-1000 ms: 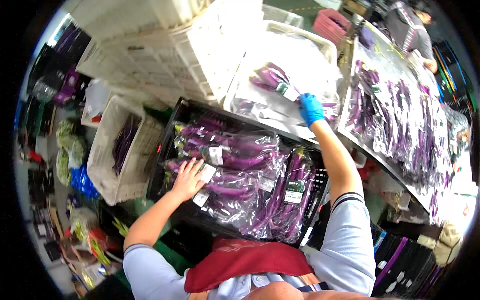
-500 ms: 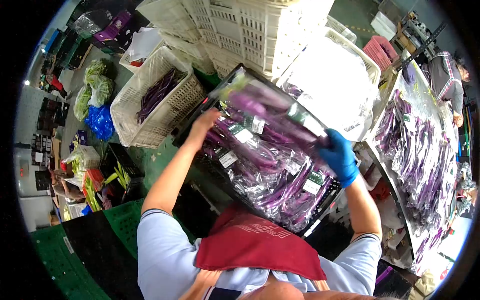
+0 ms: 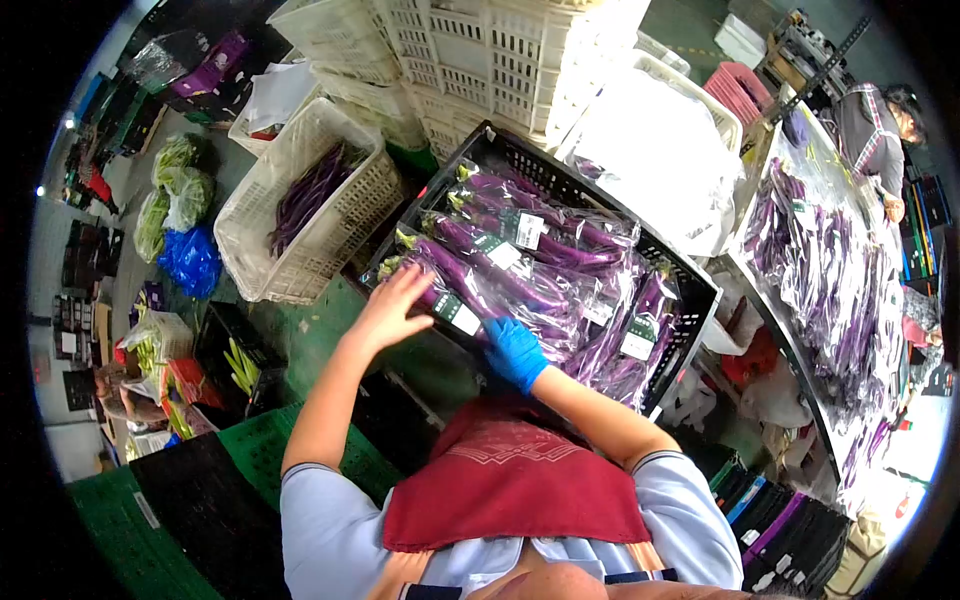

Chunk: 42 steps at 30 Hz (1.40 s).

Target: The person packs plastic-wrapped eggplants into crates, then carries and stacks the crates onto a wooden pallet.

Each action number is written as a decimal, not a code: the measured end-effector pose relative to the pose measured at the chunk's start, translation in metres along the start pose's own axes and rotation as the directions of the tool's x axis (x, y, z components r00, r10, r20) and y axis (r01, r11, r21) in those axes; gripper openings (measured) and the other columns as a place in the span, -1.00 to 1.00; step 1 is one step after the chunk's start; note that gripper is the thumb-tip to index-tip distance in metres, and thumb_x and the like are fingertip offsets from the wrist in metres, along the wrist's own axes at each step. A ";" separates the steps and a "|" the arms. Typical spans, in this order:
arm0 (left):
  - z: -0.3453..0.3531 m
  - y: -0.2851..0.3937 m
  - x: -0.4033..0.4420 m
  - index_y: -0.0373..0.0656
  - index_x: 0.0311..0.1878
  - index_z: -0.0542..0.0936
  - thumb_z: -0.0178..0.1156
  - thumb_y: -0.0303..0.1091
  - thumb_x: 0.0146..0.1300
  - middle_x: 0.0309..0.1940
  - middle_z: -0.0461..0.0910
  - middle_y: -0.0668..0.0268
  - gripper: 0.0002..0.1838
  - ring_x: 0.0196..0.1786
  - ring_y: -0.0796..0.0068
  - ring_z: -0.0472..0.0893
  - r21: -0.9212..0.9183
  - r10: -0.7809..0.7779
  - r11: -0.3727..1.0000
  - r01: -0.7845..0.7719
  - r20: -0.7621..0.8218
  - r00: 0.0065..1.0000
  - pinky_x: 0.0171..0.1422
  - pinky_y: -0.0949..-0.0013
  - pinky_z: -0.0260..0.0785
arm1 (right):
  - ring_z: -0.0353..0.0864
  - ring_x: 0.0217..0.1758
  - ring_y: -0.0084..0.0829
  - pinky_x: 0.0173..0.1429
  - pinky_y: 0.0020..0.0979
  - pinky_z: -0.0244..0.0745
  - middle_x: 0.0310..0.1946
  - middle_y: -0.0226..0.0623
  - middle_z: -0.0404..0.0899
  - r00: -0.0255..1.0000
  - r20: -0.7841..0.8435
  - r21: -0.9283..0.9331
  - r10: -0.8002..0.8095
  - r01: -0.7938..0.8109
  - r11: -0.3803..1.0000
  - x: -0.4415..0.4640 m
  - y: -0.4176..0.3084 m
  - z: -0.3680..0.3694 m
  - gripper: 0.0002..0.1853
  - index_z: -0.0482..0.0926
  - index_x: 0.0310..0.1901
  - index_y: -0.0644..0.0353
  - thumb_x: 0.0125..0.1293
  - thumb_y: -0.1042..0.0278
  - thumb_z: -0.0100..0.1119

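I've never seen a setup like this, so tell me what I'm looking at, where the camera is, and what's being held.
There's no machine here: a person works with their own two hands. The camera is worn on their head, looking forward and down. In front is a black crate of purple eggplants in clear bags. The bare left hand, open, lies over the bags at the crate's left end. The right hand, in a blue glove, is at the near edge; I can't tell whether it holds a bag.
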State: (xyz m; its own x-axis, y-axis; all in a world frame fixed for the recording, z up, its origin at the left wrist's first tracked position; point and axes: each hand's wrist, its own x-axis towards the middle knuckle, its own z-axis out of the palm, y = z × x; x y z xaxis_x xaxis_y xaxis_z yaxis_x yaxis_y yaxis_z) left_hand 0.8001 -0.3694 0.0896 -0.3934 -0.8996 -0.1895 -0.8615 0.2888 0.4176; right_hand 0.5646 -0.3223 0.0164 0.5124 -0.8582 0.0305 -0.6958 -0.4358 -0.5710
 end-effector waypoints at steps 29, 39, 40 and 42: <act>0.043 -0.045 0.104 -0.10 0.22 0.17 -0.02 -0.16 0.16 0.24 0.07 0.07 -0.44 0.26 0.08 0.11 0.061 0.230 0.973 -0.222 -0.187 0.955 0.23 0.02 0.01 | 0.23 0.18 -0.12 0.22 -0.33 0.15 0.11 -0.01 0.23 0.839 -0.440 0.283 0.320 -0.208 0.936 0.014 0.147 -0.135 -0.59 0.30 0.09 0.16 0.23 0.20 -0.10; 0.047 -0.043 0.087 0.11 0.23 0.19 -0.03 -0.14 0.18 0.31 -0.13 0.12 -0.49 0.23 -0.01 0.11 0.490 -0.082 0.835 0.251 -0.340 0.937 0.20 0.02 0.03 | 0.11 0.22 0.00 0.26 -0.21 0.02 0.12 0.19 0.14 0.230 -0.363 0.575 0.903 -0.707 0.412 -0.198 0.157 -0.097 -0.36 0.02 0.20 0.30 0.18 0.14 -0.05; 0.041 -0.038 0.086 0.10 0.22 0.20 -0.03 -0.14 0.18 0.31 -0.13 0.12 -0.49 0.23 -0.01 0.11 0.446 -0.107 0.859 0.251 -0.323 0.940 0.20 0.02 0.05 | 0.05 0.25 0.01 0.29 -0.21 -0.03 0.15 0.19 0.09 0.228 -0.388 0.597 0.893 -0.676 0.432 -0.195 0.154 -0.096 -0.35 0.00 0.20 0.31 0.16 0.15 -0.03; 0.037 -0.040 0.083 0.07 0.20 0.25 -0.03 -0.16 0.18 0.31 -0.13 0.12 -0.52 0.21 -0.01 0.14 0.409 -0.098 0.884 0.225 -0.308 0.946 0.17 0.04 0.10 | 0.02 0.26 0.06 0.29 -0.18 -0.04 0.17 0.18 0.06 0.421 -0.631 0.197 0.652 -0.726 0.659 -0.190 0.133 -0.102 -0.34 0.00 0.20 0.33 0.13 0.21 -0.01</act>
State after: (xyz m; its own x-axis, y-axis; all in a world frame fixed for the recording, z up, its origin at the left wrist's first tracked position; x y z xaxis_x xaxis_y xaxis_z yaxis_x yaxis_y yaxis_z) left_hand 0.7894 -0.4438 0.0244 -0.1893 -0.9804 0.0536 -0.9816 0.1875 -0.0371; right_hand 0.3232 -0.2454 0.0183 -0.5554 -0.8164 0.1584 -0.7314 0.3889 -0.5603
